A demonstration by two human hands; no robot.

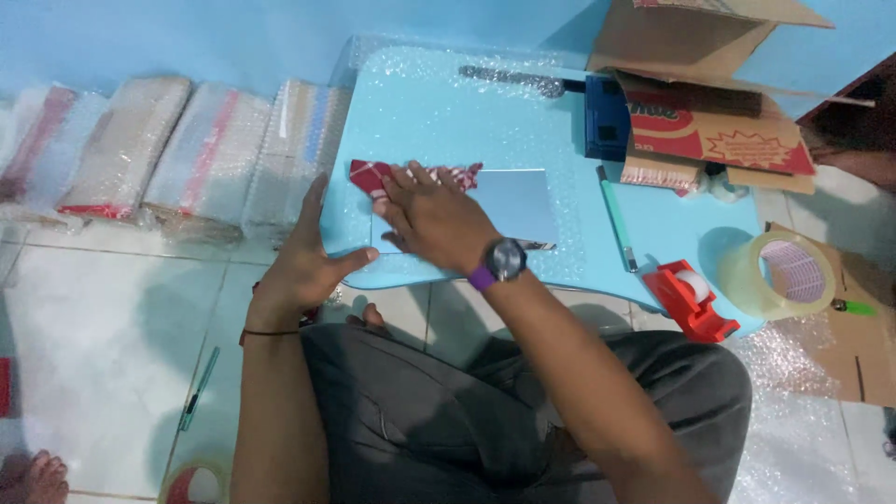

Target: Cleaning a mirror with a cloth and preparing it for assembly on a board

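Bubble wrap [439,103] covers the low blue table [672,233] in the head view, the only view I have, and on it lies a flat grey sheet [518,201] with a red-and-white packet [369,175] at its far left corner. My right hand [434,219] lies flat on the sheet and packet, fingers spread and pressing down, pinching nothing; my left hand [303,257] braces the table's near-left edge, fingers together and thumb stretched toward the sheet. The risk I see is slip: bubble wrap is slick, so if my right palm eases off, the sheet could skate and the packet could come out from under it crooked. The tape dispenser [691,299] and the clear tape roll [779,275] sit at the near-right rim (the roll looks partly over the edge), so a knock from my knee might drop them. A green pen [616,224] lies just right of the sheet and could roll underneath it. Wrapped parcels [177,154] lean along the wall, well apart.
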